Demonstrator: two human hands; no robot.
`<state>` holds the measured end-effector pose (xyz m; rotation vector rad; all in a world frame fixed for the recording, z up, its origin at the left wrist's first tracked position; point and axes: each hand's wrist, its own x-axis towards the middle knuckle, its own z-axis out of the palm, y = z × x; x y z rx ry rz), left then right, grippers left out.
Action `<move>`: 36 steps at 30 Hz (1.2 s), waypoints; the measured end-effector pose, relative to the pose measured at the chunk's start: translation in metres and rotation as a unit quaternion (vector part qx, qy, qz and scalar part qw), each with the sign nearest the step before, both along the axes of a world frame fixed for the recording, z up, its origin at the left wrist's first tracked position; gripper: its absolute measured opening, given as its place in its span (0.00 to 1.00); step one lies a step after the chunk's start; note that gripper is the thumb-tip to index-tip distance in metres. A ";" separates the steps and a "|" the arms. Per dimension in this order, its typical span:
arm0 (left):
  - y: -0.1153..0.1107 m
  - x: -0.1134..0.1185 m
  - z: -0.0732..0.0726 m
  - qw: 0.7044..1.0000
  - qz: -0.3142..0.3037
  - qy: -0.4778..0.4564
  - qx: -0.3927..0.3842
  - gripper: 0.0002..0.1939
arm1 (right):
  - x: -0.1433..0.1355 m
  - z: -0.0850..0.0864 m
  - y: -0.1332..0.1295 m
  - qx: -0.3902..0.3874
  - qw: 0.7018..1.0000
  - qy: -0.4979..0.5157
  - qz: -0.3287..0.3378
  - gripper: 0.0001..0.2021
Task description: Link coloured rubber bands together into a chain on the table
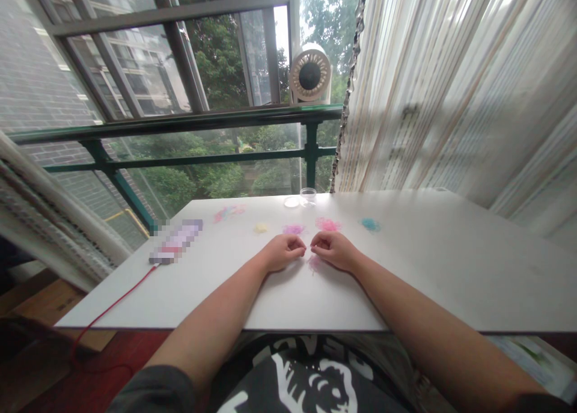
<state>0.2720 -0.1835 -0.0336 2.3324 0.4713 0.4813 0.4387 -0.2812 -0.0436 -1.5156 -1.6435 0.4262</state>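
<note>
Close together above the white table [433,269], my left hand [285,252] and my right hand [332,250] both have fingers curled in a pinch. What they hold, if anything, is too small to make out. A small pink pile [312,263] lies between and just below them. Beyond my left hand is a purple pile [294,228], and past my right hand a bright pink pile [329,223]. Farther left sit a yellow pile [260,227] and a mixed pink and blue pile [229,212]. A teal pile [370,224] is on the right.
At the table's far edge stand a clear round container [308,197] and a flat lid [292,202]. A blurred-out device [178,243] with a red cable [119,302] lies at the left. A white fan [311,73] stands by the railing, beside a striped curtain [419,88].
</note>
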 end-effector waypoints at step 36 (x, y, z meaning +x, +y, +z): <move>0.001 0.001 -0.001 1.000 -0.011 0.014 -0.021 0.13 | -0.001 0.003 -0.002 0.009 1.000 -0.015 -0.006 0.05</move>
